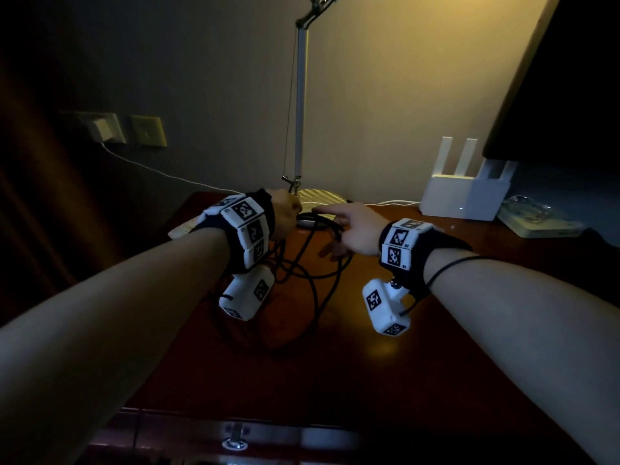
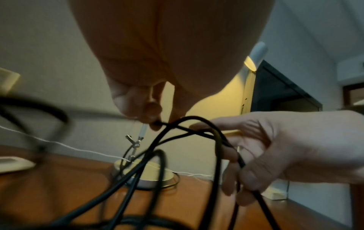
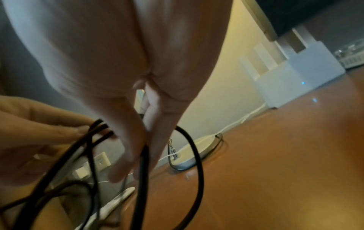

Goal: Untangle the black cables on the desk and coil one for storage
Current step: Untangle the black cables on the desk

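Note:
Several black cable (image 1: 313,283) strands hang tangled between my two hands and drop in loops onto the wooden desk (image 1: 402,364). My left hand (image 1: 287,216) is raised near the lamp base. Its fingertips (image 2: 155,123) pinch a bunch of cable (image 2: 189,118) strands. My right hand (image 1: 345,229) is close beside it on the right. In the left wrist view the right hand (image 2: 285,147) has its fingers curled round one strand. In the right wrist view that cable (image 3: 199,171) runs down between the right hand's fingers (image 3: 126,155), with the left hand (image 3: 39,132) beside it.
A desk lamp's round base (image 1: 318,198) and pole stand just behind the hands. A white router (image 1: 464,199) sits at the back right under a dark screen (image 1: 570,78). A white wire runs to wall sockets (image 1: 104,129). A white flat object (image 1: 181,229) lies at the desk's left edge.

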The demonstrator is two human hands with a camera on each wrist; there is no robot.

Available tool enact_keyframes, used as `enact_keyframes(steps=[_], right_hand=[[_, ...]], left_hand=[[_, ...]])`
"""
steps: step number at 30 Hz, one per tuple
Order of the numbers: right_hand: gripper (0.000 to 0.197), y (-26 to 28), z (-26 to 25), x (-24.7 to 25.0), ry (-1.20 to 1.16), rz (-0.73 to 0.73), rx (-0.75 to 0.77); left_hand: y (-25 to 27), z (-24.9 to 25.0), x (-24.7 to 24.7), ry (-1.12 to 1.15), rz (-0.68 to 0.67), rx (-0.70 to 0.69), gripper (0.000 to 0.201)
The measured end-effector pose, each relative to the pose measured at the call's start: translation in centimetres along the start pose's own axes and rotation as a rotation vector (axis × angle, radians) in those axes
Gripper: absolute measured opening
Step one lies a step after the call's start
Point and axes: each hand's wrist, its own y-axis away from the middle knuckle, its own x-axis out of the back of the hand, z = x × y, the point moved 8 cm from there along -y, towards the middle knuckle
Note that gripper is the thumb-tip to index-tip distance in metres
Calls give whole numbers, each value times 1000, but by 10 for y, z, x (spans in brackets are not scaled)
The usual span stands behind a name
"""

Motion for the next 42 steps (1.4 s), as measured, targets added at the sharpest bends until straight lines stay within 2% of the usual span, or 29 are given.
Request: enact_keyframes(steps=[2,5,9,12,15,19,22,25,28,29,32,33,35,37,39,42], right_hand=[[82,2,-1,0,7,10,-15],[74,1,-4,-2,-51,18,-67],[42,5,-17,-1,-265,70,-109],[31,7,-27,8,-282,189,-9],[29,4,-32,13,-239,260,53],[28,-5,-23,11,-185,275,-104],[32,-6,-7,8,-72,239,-226],[35,-1,-6,10,-73,235,-237],[32,-1,-20,9,-32,245,-174],[32,-1,-25,7,0,243,-157],[30,3,-44,1,90,261,-105],[26,7,-51,-1,74,270,-76],[22,13,-61,-3,61,271,-33],[21,20,-65,-1,92,269,-16],[16,25,-58,4,120,291,-62],[28,30,-31,8,278,247,-177]], left_hand=[[0,-4,0,14,9,28,30],[1,-15,1,150,20,85,29],[11,-20,17,236,145,93,26],[21,-19,28,236,220,52,22],[30,-20,39,235,281,-2,20],[41,-28,56,353,314,25,22],[53,-47,81,563,422,108,23],[66,-72,97,513,553,256,24],[69,-77,95,262,516,316,24],[66,-70,92,200,478,277,29],[55,-22,72,54,266,8,41],[52,-7,62,-16,208,-63,41],[48,10,48,-127,159,-110,34],[46,12,43,-144,147,-97,26],[48,1,52,-58,176,-38,25],[56,-39,90,131,336,123,27]])
